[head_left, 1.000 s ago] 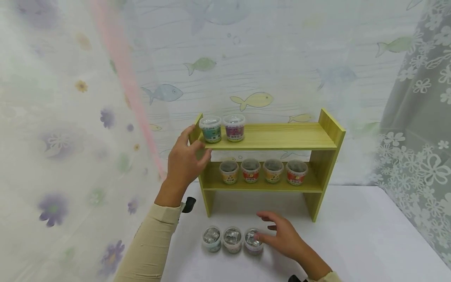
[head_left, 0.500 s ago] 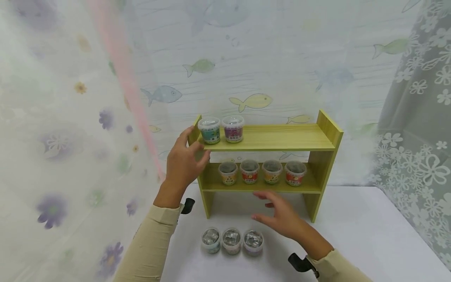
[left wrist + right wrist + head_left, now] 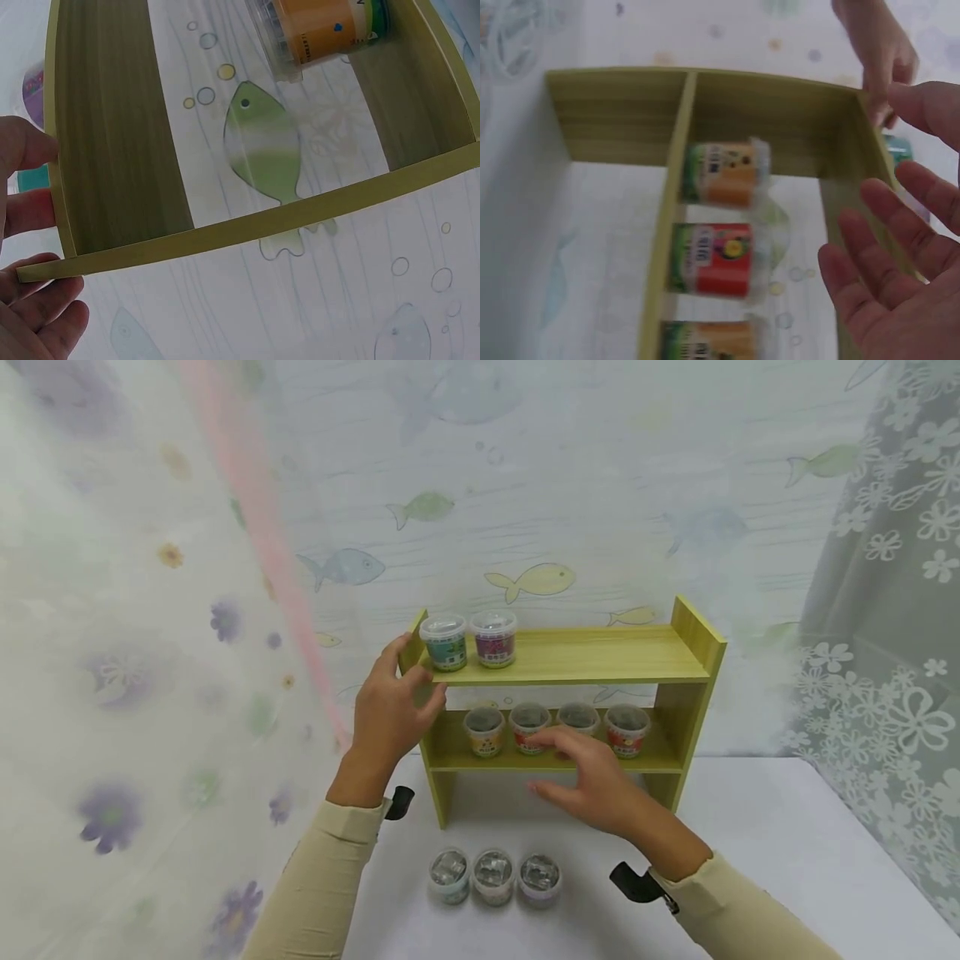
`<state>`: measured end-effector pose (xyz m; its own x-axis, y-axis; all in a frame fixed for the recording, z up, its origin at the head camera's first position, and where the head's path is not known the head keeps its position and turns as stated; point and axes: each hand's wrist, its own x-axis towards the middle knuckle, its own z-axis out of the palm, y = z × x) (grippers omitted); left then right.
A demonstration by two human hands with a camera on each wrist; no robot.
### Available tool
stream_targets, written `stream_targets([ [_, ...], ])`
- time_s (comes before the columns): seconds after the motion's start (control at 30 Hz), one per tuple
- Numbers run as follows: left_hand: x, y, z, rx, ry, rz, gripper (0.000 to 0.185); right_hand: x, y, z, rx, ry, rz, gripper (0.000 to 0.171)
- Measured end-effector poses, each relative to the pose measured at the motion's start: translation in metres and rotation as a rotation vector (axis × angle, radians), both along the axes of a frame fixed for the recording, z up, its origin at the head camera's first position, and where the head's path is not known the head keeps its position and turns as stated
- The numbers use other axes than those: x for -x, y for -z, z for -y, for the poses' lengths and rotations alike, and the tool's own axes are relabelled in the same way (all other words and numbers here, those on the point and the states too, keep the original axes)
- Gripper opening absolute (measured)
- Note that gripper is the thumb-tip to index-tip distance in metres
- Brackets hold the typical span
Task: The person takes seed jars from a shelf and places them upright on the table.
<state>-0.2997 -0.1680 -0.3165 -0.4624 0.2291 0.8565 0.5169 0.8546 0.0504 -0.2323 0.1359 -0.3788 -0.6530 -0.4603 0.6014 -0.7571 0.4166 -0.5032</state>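
Shelf (image 3: 570, 653), a small yellow-green wooden one with two levels, sits at the back of a white table (image 3: 772, 852) against a curtain with fish printed on it (image 3: 525, 510). The left hand (image 3: 390, 710) holds its left end panel, thumb on the front edge and fingers wrapped round the outer side; the left wrist view shows fingertips (image 3: 26, 146) right on that edge.

The right hand (image 3: 588, 777) hovers in front of the lower level, fingers spread and relaxed, gripping nothing. It's closest to the red-labelled tub (image 3: 529, 727), and from the head view I can't tell if it's touching or just short of it. That lower level has four little lidded tubs in a row: an orange one (image 3: 483, 731), the red one, another one (image 3: 577, 717) partly hidden by the hand, and a red one at the far right (image 3: 627, 729).

Up top at the left end are a teal tub (image 3: 444, 642) and a purple tub (image 3: 492, 637), side by side.

Near the front of the table, three more tubs (image 3: 493, 877) stand in a tight row, well apart from both hands. Flowery sheer curtains (image 3: 112, 652) hang on both sides.
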Motion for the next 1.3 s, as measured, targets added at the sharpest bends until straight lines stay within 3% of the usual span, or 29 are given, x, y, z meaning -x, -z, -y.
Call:
stream_targets([
  [0.37,0.000,-0.001,0.000,0.002,-0.003,-0.021,0.021,0.010,-0.050,0.010,-0.003,0.042,-0.133,0.038],
  [0.63,-0.005,0.001,-0.001,0.003,-0.005,-0.001,0.020,0.021,-0.073,0.011,0.078,0.029,-0.179,0.035],
  [0.8,-0.006,-0.002,-0.001,0.010,-0.010,-0.009,0.021,0.030,-0.083,0.011,0.265,0.011,0.040,0.036],
  [0.97,0.002,-0.004,0.001,0.013,-0.006,-0.011,0.019,0.050,-0.097,0.014,0.424,0.037,0.243,0.042],
  [1.3,0.017,-0.004,0.006,0.021,0.003,0.007,0.021,0.090,-0.120,0.028,0.445,0.077,0.376,0.060],
])
